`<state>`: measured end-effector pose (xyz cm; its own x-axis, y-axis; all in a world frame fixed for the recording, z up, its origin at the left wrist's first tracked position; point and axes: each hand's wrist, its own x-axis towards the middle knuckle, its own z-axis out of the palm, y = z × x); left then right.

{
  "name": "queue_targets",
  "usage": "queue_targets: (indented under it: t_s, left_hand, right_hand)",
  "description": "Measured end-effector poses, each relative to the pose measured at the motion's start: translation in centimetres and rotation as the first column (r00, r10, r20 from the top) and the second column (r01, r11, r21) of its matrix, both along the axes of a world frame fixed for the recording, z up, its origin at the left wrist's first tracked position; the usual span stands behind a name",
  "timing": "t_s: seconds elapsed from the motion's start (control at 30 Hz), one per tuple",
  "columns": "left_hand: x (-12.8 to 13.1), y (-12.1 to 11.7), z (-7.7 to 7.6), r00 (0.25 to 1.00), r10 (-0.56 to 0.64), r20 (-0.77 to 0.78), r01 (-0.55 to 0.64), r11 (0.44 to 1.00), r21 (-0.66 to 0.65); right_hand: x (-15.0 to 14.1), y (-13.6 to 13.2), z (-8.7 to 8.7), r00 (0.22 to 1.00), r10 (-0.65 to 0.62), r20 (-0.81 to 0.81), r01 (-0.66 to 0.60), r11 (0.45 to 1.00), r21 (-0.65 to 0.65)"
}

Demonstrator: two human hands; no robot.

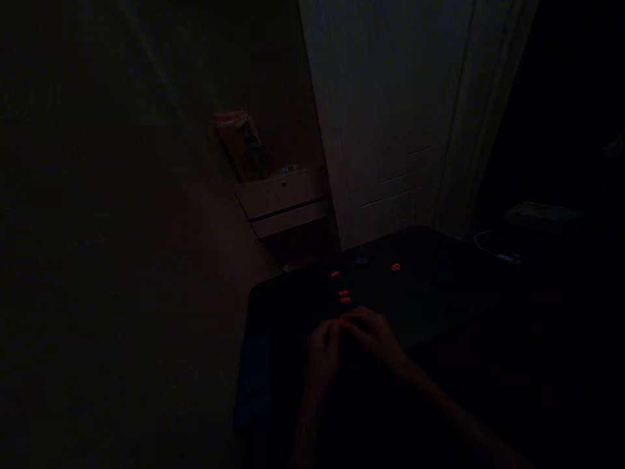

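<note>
The scene is very dark. My left hand [323, 352] and my right hand [374, 332] meet over the dark table, fingertips pinched together. Between them shows a small bright red-orange piece [340, 320]; its kind is too small and dim to tell. Both hands appear closed on it. Just beyond the fingers, two short red-orange bars [344, 296] lie side by side on the table. Another short red-orange bar [334, 274] lies farther back. A rounded orange piece [396, 267] rests off to the right, apart from my hands.
The dark table [297, 306] has a rounded far-left corner. A small dark purple block [361, 261] sits near its back edge. Flat blue item [254, 378] at the left edge. A pale drawer unit [288, 195] and a light door [390, 117] stand behind. A pale cable [483, 246] curves at right.
</note>
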<state>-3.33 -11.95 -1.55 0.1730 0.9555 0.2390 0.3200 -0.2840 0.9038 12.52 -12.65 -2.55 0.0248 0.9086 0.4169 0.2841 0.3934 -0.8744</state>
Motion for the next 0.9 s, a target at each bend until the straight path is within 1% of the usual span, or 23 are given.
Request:
queue_targets:
  t_s: [0.13,0.23,0.37,0.47,0.57,0.67,0.77,0.9]
  left_hand:
    - [-0.01,0.11,0.07,0.999,0.026,0.033,-0.026,1.0,-0.002]
    - [0.03,0.14,0.12,0.998,0.042,0.041,-0.041,0.999,-0.027]
    - [0.06,0.27,-0.07,0.997,0.052,0.053,-0.049,0.997,-0.061]
    - [0.01,0.34,-0.22,0.998,0.029,0.053,-0.026,0.998,-0.063]
    - [-0.06,0.34,-0.16,0.999,0.017,0.035,-0.015,0.998,-0.059]
    - [-0.09,0.28,0.03,0.998,0.048,0.047,-0.045,0.997,-0.059]
    - [-0.1,0.15,0.18,0.996,0.048,0.075,-0.043,0.996,-0.074]
    - [-0.11,0.0,0.28,0.994,0.042,0.097,-0.036,0.998,-0.06]
  right_hand:
    - [-0.02,0.17,-0.2,0.99,0.029,-0.14,-0.047,0.991,-0.125]
    - [-0.01,0.17,-0.27,0.985,0.056,-0.165,-0.08,0.987,-0.143]
    - [0.12,0.18,-0.26,0.994,0.052,-0.099,-0.058,0.997,-0.057]
    - [0.27,0.15,-0.27,0.998,0.053,-0.037,-0.053,0.998,0.017]
    - [0.28,0.07,-0.3,0.996,0.09,0.012,-0.091,0.994,0.062]
    - [0.05,-0.09,-0.25,0.99,0.112,0.083,-0.121,0.987,0.105]
    - [-0.25,-0.31,-0.18,0.988,0.107,0.114,-0.121,0.985,0.121]
    - [-0.45,-0.57,-0.34,0.987,0.097,0.132,-0.114,0.986,0.125]
